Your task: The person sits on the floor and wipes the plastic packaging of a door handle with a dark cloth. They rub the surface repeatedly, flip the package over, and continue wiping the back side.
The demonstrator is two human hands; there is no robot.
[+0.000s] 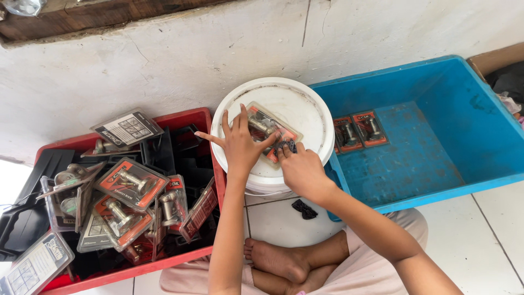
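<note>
A blister pack (269, 130) with a metal fitting on an orange card lies on the lid of a white bucket (305, 106). My left hand (238, 143) rests flat on the pack's left part, fingers spread. My right hand (298, 169) presses a small dark piece (287, 146) against the pack's lower right corner, its fingers curled around that piece.
A red crate (188, 117) at the left is piled with similar packs and black plastic pieces. A blue tub (464, 120) at the right holds two packs (359, 131). A dark scrap (304, 208) lies on the white tiled floor near my bare feet. A white wall stands behind.
</note>
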